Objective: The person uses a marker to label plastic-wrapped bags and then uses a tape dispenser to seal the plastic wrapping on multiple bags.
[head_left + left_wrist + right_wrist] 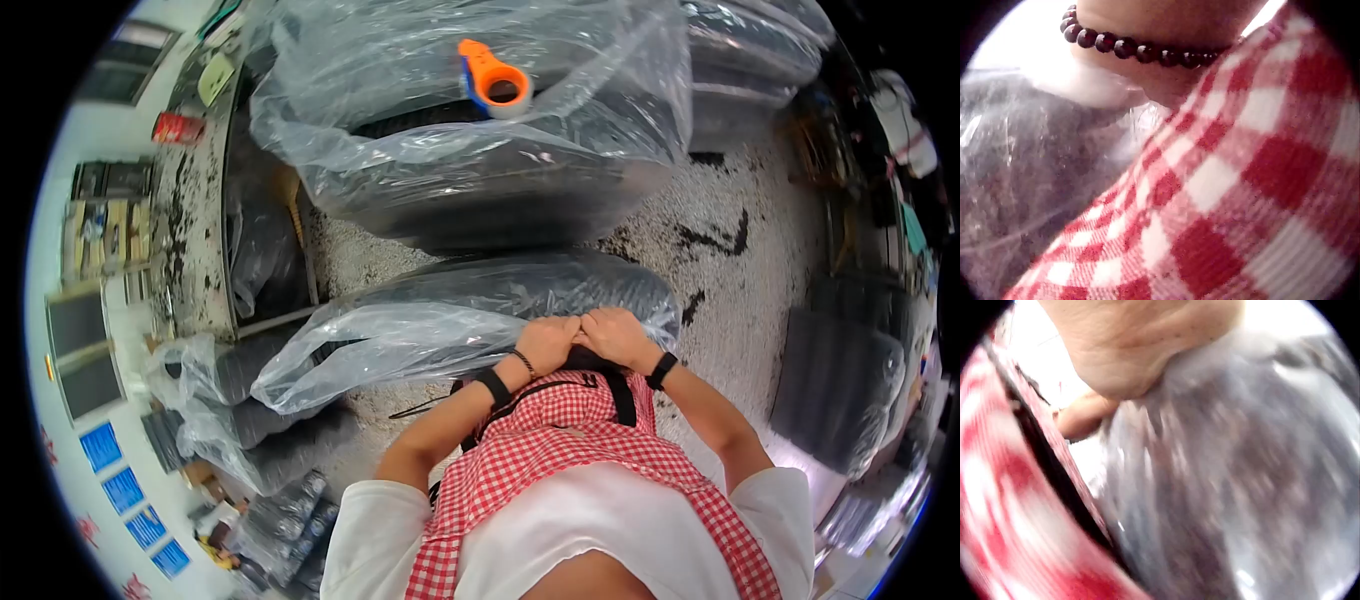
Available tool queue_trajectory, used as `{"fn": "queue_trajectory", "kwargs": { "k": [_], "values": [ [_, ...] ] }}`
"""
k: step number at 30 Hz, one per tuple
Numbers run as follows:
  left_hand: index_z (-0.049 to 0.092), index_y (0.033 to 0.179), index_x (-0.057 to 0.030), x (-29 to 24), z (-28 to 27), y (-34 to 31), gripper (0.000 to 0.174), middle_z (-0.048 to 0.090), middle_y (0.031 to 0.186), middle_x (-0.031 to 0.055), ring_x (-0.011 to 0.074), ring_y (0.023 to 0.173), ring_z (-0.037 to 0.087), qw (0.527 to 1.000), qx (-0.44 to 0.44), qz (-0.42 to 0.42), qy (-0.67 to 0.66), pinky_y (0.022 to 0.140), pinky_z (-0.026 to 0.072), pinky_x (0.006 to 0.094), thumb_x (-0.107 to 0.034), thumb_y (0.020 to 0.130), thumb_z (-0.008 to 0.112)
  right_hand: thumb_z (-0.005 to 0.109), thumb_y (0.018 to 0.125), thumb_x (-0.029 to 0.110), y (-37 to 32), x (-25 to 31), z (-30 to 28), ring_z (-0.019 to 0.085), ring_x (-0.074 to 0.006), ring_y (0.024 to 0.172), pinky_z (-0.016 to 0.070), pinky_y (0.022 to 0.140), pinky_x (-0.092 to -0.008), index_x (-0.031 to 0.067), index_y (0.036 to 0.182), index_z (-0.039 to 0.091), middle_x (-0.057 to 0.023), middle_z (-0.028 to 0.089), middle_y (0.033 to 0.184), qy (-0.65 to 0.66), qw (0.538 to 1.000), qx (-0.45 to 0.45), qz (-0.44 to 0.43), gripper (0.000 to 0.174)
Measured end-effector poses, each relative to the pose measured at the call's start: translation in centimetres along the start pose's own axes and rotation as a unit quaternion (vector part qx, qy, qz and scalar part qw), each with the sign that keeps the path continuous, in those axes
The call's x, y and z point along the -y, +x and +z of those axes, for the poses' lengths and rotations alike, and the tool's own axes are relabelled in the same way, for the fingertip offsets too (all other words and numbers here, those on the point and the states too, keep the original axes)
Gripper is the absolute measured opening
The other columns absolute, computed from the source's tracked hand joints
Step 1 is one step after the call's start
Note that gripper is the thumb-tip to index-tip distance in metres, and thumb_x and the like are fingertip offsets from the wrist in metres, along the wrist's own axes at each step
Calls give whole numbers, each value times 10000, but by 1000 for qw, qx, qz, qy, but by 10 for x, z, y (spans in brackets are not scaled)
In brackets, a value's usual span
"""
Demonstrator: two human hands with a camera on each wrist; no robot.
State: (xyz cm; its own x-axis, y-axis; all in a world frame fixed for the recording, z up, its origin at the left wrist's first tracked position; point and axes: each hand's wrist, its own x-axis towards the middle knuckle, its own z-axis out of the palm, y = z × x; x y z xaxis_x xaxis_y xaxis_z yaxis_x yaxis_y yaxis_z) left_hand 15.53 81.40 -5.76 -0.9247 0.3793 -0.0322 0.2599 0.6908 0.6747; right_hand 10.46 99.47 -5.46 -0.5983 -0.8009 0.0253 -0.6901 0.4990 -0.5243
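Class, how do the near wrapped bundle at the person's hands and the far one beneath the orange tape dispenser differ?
The near bundle looks slimmer, the far bundle bulkier. The left hand and right hand hold the near bundle's edge; neither touches the far bundle. The orange tape dispenser rests on the far bundle, not the near bundle. Both look dark under clear plastic.

Head cam: wide, from my head, facing forward and down over my checked apron (565,415) to my left hand (546,345) and right hand (616,338). Wrist cams: very close; left mostly apron, right mostly clear plastic (1254,481). Both overlap head view on apron and plastic.
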Motion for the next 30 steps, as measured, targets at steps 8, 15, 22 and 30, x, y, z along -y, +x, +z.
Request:
{"fn": "queue_trajectory", "kwargs": {
  "k": [8, 15, 22, 30],
  "values": [
    [538, 808, -85, 2, 3, 8, 192, 625, 672, 149, 343, 646, 624, 995, 66, -67, -35, 567, 478, 451, -257, 882, 496, 655, 791, 245, 247, -40, -90, 545, -275, 851, 438, 748, -378, 31, 838, 619, -100, 581, 851, -147, 942, -302, -24, 223],
    [552, 825, -90, 4, 12, 0, 197, 625, 648, 135, 336, 626, 624, 993, 77, -66, -57, 547, 470, 451, -267, 890, 495, 660, 779, 410, 373, -96, -44, 626, -315, 758, 445, 742, -418, 11, 852, 608, -155, 642, 763, -137, 957, -189, 172, 409],
    [564, 847, -101, 10, 10, 11, 205, 639, 683, 150, 351, 629, 625, 989, 137, -31, -38, 555, 482, 466, -278, 890, 469, 516, 944, 262, 121, -13, -153, 611, -138, 856, 466, 792, -281, -29, 1051, 580, -74, 637, 963, 480, 799, -269, 244, 317],
    [544, 830, -74, 3, 3, 11, 209, 627, 645, 162, 356, 598, 622, 994, 95, -17, -52, 541, 485, 465, -264, 890, 480, 531, 918, 378, 57, 12, -115, 577, -128, 544, 452, 510, -255, 37, 799, 605, -43, 588, 632, 516, 649, -277, 485, 368]
  ]
}}
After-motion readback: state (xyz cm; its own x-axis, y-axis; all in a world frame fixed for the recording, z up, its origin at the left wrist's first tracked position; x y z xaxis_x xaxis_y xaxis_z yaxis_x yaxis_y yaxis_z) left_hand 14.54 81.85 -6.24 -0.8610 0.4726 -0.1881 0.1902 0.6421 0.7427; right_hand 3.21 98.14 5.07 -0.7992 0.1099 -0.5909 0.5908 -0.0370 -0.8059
